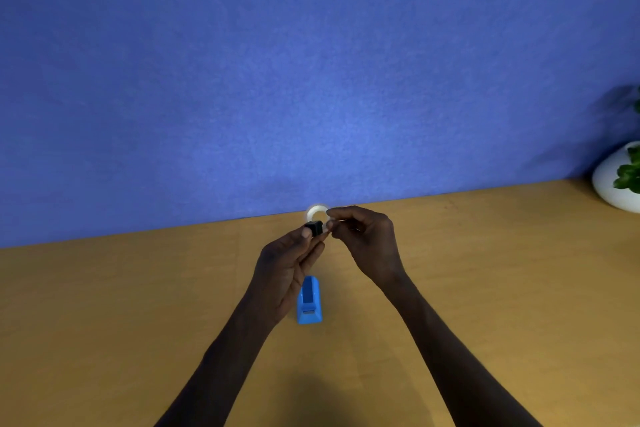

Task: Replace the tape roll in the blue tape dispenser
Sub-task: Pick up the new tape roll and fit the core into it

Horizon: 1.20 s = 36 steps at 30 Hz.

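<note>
The blue tape dispenser [309, 302] stands on the wooden table [138, 305], its roll bay open on top, just right of my left wrist. Above it, my left hand [287, 270] pinches a small black spool core [314, 229] between thumb and fingertips. My right hand [367, 239] grips the right side of a whitish tape roll [314, 211], held upright with its ring facing me. The black core sits at the roll's lower edge, touching or nearly touching it. The roll is slightly blurred.
A blue felt wall [311, 62] rises along the table's far edge, right behind the hands. A white pot with a green plant [620, 180] stands at the far right of the table.
</note>
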Each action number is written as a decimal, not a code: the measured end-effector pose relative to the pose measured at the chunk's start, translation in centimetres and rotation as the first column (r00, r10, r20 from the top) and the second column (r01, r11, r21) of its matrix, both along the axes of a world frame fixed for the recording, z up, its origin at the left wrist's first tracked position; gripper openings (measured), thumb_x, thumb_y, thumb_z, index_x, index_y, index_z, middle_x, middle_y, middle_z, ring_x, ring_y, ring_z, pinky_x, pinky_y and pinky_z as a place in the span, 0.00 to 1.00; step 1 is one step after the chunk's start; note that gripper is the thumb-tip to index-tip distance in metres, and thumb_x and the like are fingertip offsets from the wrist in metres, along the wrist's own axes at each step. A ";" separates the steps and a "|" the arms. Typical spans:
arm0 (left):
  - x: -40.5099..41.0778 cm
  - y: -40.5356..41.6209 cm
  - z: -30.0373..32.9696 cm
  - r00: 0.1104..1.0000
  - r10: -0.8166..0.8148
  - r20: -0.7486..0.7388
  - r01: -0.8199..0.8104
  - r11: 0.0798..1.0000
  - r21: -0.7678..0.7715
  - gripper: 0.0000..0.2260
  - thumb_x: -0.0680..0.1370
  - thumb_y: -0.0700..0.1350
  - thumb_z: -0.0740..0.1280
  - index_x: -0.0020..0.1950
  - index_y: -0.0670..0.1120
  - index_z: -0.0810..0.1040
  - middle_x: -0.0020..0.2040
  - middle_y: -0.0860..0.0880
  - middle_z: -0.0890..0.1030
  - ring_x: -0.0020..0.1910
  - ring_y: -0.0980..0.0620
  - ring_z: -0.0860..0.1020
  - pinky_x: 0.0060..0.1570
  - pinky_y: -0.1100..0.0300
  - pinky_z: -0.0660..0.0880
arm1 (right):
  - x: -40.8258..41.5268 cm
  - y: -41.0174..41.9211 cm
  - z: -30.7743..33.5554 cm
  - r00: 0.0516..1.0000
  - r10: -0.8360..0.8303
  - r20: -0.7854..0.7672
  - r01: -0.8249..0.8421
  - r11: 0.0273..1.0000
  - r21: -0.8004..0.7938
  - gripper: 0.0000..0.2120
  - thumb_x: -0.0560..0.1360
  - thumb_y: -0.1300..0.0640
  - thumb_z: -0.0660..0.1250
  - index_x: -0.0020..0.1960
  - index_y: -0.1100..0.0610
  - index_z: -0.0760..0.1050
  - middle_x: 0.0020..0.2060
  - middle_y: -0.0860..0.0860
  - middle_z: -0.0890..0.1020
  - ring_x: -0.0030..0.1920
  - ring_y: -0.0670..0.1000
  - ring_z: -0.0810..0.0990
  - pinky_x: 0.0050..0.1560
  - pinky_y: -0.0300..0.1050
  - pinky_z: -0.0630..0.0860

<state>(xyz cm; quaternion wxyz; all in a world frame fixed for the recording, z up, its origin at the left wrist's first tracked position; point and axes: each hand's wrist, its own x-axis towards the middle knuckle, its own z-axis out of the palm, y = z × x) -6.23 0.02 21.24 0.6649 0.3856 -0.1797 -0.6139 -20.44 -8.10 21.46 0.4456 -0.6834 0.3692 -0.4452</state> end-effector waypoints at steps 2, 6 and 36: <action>0.1 0.0 -0.2 0.999 -0.002 0.038 0.002 1.000 0.001 0.17 0.75 0.41 0.69 0.61 0.36 0.80 0.63 0.37 0.82 0.66 0.44 0.79 0.66 0.54 0.76 | 0.1 0.0 0.3 1.000 -0.005 0.013 0.004 0.998 0.055 0.10 0.74 0.69 0.72 0.53 0.61 0.83 0.46 0.53 0.87 0.45 0.48 0.86 0.48 0.43 0.84; 0.2 -0.1 -0.3 0.984 0.051 0.172 -0.050 0.999 -0.010 0.17 0.73 0.45 0.72 0.60 0.41 0.83 0.62 0.42 0.84 0.66 0.47 0.80 0.64 0.54 0.75 | 0.3 0.0 1.0 0.998 -0.024 0.062 0.015 0.990 0.141 0.17 0.72 0.68 0.74 0.60 0.59 0.80 0.45 0.57 0.87 0.45 0.51 0.86 0.47 0.41 0.83; -0.6 -0.5 0.5 0.582 0.534 0.613 -0.418 0.843 -0.338 0.14 0.74 0.32 0.73 0.51 0.50 0.86 0.50 0.54 0.88 0.55 0.54 0.85 0.55 0.62 0.79 | 1.9 1.3 2.6 0.999 0.049 0.012 -0.049 0.997 0.057 0.13 0.72 0.66 0.74 0.55 0.57 0.84 0.48 0.53 0.86 0.47 0.47 0.84 0.48 0.41 0.83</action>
